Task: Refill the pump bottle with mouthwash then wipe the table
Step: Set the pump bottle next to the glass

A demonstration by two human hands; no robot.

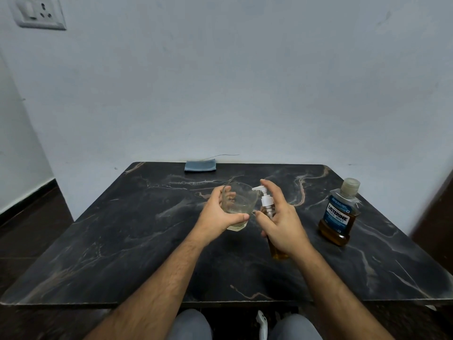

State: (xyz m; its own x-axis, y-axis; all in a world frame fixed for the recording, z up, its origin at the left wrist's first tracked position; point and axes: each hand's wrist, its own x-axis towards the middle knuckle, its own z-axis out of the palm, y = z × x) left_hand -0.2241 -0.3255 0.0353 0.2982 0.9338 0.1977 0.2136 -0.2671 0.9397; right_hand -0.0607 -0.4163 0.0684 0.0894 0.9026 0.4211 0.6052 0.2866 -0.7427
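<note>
Hands: two, both mine, both busy above the middle of the table (122,241).
Left hand (218,214): wrapped around one clear glass (241,202), thumb across its near side, fingers (229,196) showing through the far side; a little pale liquid sits at the bottom.
Right hand (282,222): closed around one pump bottle (275,251), index finger resting on top of the white pump head (263,195); the nozzle points toward 9 o'clock, at the glass rim.
Pump bottle: amber liquid shows below my palm; whether its base touches the table I cannot tell.
Mouthwash bottle (339,212): one, upright, cap on, at 3 o'clock from the pump bottle, well apart, partly full of amber liquid.
Cloth (200,166): one, blue-grey, folded, at 12 o'clock on the far table edge by the wall.
Wall socket (39,12): one, at 10 o'clock, high up.
</note>
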